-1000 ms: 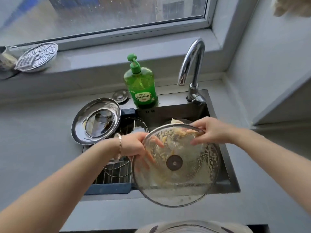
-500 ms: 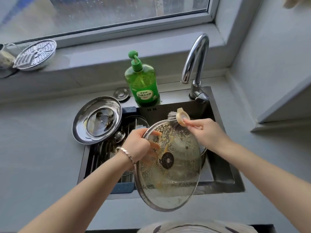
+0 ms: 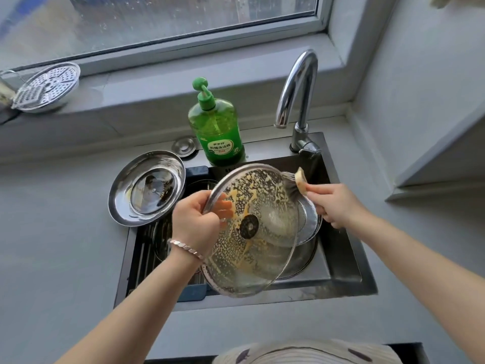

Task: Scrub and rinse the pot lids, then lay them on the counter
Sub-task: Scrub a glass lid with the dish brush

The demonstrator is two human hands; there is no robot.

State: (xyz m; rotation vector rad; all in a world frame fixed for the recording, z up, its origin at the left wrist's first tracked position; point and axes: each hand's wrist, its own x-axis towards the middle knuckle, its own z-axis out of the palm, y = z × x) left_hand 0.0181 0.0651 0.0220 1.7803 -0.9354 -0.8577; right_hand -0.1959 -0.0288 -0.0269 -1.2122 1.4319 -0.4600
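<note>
A glass pot lid (image 3: pixel 262 258), speckled with yellowish suds, is being held tilted over the sink (image 3: pixel 346 269). The left hand (image 3: pixel 195 222) is gripping its left rim, fingers curled behind the glass; the right hand (image 3: pixel 333 203) is clutching a brush (image 3: pixel 295 183), bristles touching the upper right rim. Scrubbing appears under way; rinsing at the dry tap (image 3: pixel 296 85) likely follows. Metal cookware (image 3: pixel 311 224) is lying in the sink beneath. A second lid (image 3: pixel 147 187) is resting on the sink's left edge.
</note>
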